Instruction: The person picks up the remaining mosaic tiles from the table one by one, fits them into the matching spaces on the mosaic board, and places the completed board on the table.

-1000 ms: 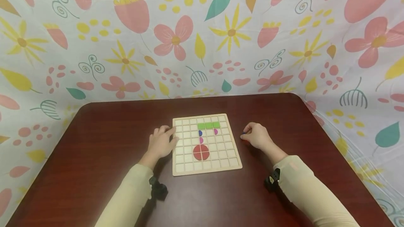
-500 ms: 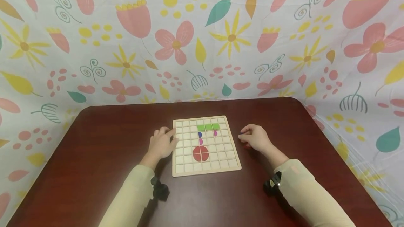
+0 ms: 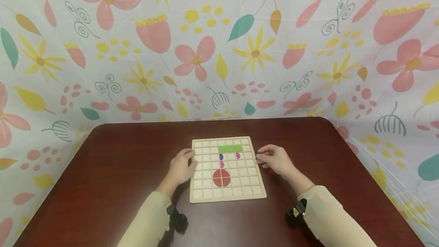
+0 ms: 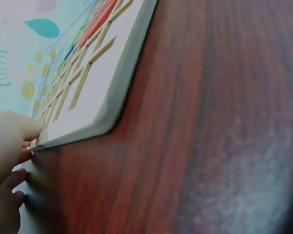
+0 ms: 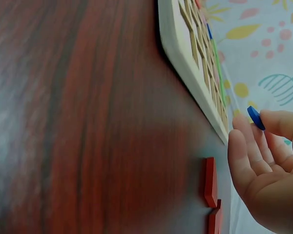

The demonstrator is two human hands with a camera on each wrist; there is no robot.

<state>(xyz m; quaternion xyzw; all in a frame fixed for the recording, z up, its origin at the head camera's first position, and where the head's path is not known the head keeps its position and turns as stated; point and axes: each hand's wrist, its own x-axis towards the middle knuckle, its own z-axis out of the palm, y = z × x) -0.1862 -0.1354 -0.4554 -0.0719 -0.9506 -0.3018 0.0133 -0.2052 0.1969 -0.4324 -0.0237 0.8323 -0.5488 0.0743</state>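
Observation:
A square wooden grid board (image 3: 240,195) lies on the dark red-brown table. Set in its cells are several green squares (image 3: 230,148), a blue half-round piece (image 3: 221,157), two magenta half-round pieces (image 3: 238,156) and red quarter pieces forming a circle (image 3: 221,178). My left hand (image 3: 180,167) rests on the board's left rim with thumb and fingertips. Just off the right rim, my right hand (image 3: 276,159) pinches a small blue half-round piece (image 5: 255,118) between thumb and finger, above the table.
Loose red pieces (image 5: 211,183) lie on the table under my right hand, partly hidden by it in the head view. A white floral cloth (image 3: 219,48) hangs behind the table (image 3: 137,140).
My right hand has moved slightly left, bringing the blue piece up to the board's right rim. My left hand stays at the left rim. The head view has tilted up slightly.

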